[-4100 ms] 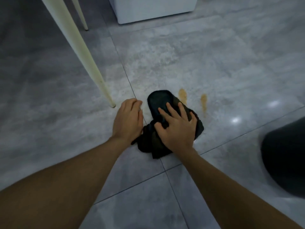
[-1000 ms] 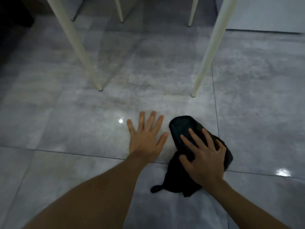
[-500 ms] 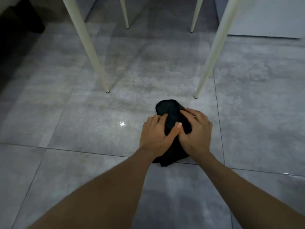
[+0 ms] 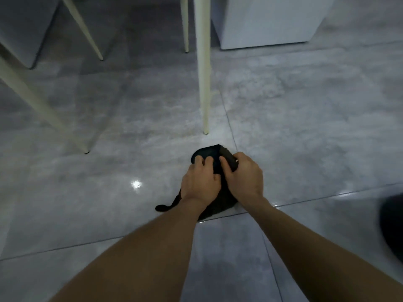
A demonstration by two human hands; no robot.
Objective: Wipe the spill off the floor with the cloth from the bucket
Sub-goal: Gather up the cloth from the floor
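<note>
A dark cloth (image 4: 209, 151) lies bunched on the grey tiled floor (image 4: 305, 131), just in front of a cream table leg. My left hand (image 4: 199, 182) and my right hand (image 4: 244, 177) rest side by side on top of it, fingers curled into the fabric and pressing it down. A thin tail of the cloth sticks out to the left by my left wrist. No brown spill shows on the tiles around the cloth. A dark rounded shape, possibly the bucket (image 4: 392, 225), is cut off at the right edge.
Cream table legs stand close by: one (image 4: 204, 83) right beyond the cloth, one (image 4: 39, 105) slanting at the left, two thinner ones farther back. A white cabinet (image 4: 268, 22) stands at the back right. A light glare (image 4: 136, 184) marks the wet-looking tile at left.
My left hand left the bare floor and joined the right on the cloth. Both now grip it more tightly. The view has swung right, bringing the dark shape into the edge.
</note>
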